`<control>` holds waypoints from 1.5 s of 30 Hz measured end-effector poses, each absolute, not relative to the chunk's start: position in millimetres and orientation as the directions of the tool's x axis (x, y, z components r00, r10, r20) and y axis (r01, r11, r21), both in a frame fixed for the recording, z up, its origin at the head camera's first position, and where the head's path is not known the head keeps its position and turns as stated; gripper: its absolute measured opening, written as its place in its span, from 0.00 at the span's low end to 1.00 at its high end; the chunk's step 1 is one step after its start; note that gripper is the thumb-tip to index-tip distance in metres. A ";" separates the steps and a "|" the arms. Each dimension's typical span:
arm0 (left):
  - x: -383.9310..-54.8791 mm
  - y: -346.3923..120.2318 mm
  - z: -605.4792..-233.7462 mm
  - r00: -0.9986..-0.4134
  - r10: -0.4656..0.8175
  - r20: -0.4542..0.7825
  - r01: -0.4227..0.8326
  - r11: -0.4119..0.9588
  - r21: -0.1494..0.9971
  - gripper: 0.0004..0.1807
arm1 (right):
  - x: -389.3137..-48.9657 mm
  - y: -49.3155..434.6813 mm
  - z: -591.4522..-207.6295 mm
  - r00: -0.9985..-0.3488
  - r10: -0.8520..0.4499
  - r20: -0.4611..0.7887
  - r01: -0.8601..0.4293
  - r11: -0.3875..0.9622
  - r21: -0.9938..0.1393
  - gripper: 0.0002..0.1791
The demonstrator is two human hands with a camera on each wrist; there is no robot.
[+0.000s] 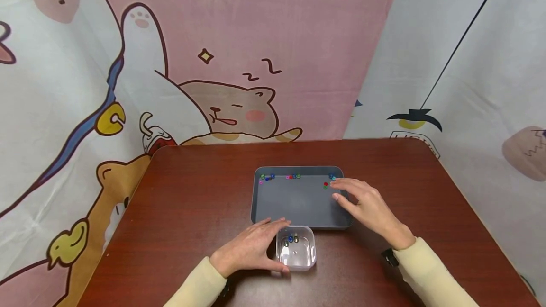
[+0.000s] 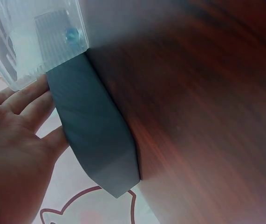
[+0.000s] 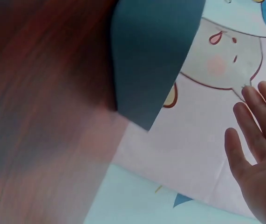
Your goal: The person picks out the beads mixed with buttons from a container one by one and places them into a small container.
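Note:
A small clear plastic box [image 1: 314,252] stands on the table in front of the tray, with several shiny blue and dark gold beads [image 1: 291,239] inside. My left hand [image 1: 252,246] holds the box from its left, fingers at the back corner and thumb at the front. In the left wrist view, the fingers lie against the box [image 2: 53,42]. Over the right side of the grey tray [image 1: 294,207] hovers my right hand [image 1: 367,205], thumb and fingers apart, nothing visible between them. Close to its fingertips lie red and green beads [image 1: 326,185] and blue beads [image 1: 332,176].
Along the tray's back lie more small coloured beads, one group at the left corner [image 1: 267,178] and another near the middle [image 1: 293,176]. The brown wooden table [image 1: 192,193] reaches a cartoon-printed cloth [image 1: 320,60] behind it.

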State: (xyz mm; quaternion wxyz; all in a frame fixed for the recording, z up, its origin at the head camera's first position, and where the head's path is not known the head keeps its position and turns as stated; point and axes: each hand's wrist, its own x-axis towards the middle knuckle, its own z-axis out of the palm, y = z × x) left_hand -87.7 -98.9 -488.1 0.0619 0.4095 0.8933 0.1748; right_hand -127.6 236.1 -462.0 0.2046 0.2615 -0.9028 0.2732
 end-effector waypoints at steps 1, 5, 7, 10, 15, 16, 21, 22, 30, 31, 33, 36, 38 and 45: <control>-87.7 -99.0 -488.2 -0.658 0.753 0.032 0.709 0.605 0.362 0.56 | -130.0 237.9 -462.0 -0.789 -0.354 0.503 -0.571 0.724 -0.386 0.21; -87.8 -99.1 -488.4 -0.660 0.751 0.030 0.707 0.607 0.363 0.56 | -140.5 242.9 -463.2 -0.815 -0.343 0.467 -0.537 0.750 -0.387 0.20; -87.9 -99.1 -488.5 -0.660 0.751 0.029 0.706 0.607 0.364 0.56 | -145.8 244.3 -464.8 -0.819 -0.348 0.456 -0.533 0.756 -0.381 0.19; -87.9 -98.9 -488.1 -0.660 0.750 0.028 0.705 0.607 0.367 0.57 | -152.7 245.1 -467.5 -0.823 -0.361 0.439 -0.530 0.765 -0.366 0.19; -88.2 -98.3 -487.8 -0.656 0.754 0.032 0.709 0.602 0.368 0.57 | -163.7 245.1 -473.8 -0.831 -0.376 0.410 -0.521 0.784 -0.338 0.18; -88.4 -98.5 -488.3 -0.656 0.754 0.033 0.710 0.601 0.367 0.57 | -165.8 244.9 -475.0 -0.833 -0.377 0.405 -0.519 0.788 -0.333 0.18; -88.2 -98.5 -488.3 -0.655 0.755 0.032 0.709 0.599 0.373 0.57 | -175.9 244.8 -481.7 -0.834 -0.387 0.392 -0.518 0.795 -0.315 0.17; -88.0 -98.4 -487.9 -0.655 0.755 0.032 0.709 0.598 0.374 0.57 | -177.6 244.7 -482.6 -0.835 -0.390 0.389 -0.518 0.796 -0.314 0.16; -88.1 -98.6 -488.2 -0.653 0.756 0.034 0.712 0.598 0.368 0.57 | -190.7 245.5 -492.2 -0.863 -0.396 0.315 -0.483 0.829 -0.281 0.17; -87.9 -98.4 -487.7 -0.654 0.755 0.033 0.711 0.600 0.368 0.57 | -192.1 245.6 -493.4 -0.867 -0.394 0.304 -0.476 0.834 -0.278 0.17; -87.7 -98.3 -487.4 -0.656 0.754 0.032 0.710 0.602 0.366 0.57 | -194.2 245.6 -495.2 -0.875 -0.388 0.290 -0.465 0.842 -0.273 0.17; -87.3 -98.1 -486.7 -0.659 0.752 0.030 0.707 0.605 0.368 0.57 | -197.1 245.4 -497.4 -0.882 -0.383 0.275 -0.452 0.854 -0.259 0.17; -87.3 -98.0 -487.0 -0.660 0.751 0.030 0.706 0.606 0.366 0.57 | -199.1 245.4 -498.8 -0.885 -0.382 0.266 -0.446 0.861 -0.246 0.17; -87.4 -98.0 -487.9 -0.659 0.751 0.032 0.708 0.606 0.364 0.57 | -204.6 244.3 -504.9 -0.895 -0.373 0.244 -0.426 0.875 -0.228 0.17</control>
